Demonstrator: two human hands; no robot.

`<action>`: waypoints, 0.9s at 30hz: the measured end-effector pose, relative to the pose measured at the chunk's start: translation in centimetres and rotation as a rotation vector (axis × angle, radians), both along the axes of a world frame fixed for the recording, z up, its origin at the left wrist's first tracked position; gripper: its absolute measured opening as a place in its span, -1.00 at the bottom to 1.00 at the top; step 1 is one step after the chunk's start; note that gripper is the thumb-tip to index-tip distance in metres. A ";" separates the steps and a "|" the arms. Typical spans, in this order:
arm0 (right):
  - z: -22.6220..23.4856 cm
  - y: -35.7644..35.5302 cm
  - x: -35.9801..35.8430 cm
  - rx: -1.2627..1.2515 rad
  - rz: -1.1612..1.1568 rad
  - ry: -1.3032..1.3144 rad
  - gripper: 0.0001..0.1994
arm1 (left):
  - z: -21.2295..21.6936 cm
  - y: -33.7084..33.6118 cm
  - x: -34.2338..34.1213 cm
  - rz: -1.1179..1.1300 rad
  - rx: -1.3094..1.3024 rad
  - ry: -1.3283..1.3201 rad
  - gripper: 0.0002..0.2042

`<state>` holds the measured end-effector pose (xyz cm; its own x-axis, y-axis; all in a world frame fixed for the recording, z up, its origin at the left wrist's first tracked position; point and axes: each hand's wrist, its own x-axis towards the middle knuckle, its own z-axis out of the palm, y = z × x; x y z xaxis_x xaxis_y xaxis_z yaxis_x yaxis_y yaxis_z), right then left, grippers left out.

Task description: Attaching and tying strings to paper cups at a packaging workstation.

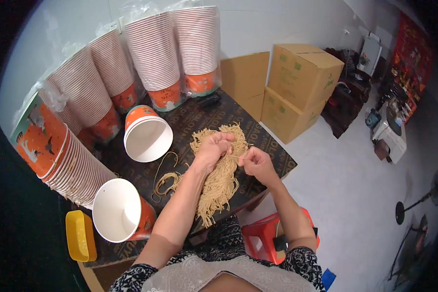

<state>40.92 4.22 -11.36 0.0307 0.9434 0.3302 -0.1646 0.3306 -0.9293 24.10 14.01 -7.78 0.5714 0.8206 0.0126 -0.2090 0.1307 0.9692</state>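
The left hand (213, 148) clamps the top of a bundle of tan cords (221, 177) lying on the dark table (272, 151). Just beside it, the right hand (259, 165) pinches one cord, seemingly separating a strand; pulling it free calls for a steady hold.

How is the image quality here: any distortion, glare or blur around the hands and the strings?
Head view: strong fisheye bending, black corners; stacked cups lean outward. Lighting is even and soft, with no harsh glare on the dark table. The left hand, right hand and bundle of tan strings are fairly sharp; single strands blur together.
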 end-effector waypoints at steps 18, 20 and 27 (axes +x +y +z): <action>-1.0 -0.3 3.1 0.164 -0.196 -1.292 -0.92 | -1.9 0.4 -1.4 -0.103 0.144 0.146 -0.80; -0.5 -0.1 3.0 0.191 -0.220 -0.978 -0.94 | -2.5 0.7 -1.3 -0.040 0.250 0.145 -0.86; 4.0 1.1 0.8 -0.287 -0.062 -0.371 -0.89 | -1.2 0.1 -1.8 -0.133 0.280 0.328 -0.97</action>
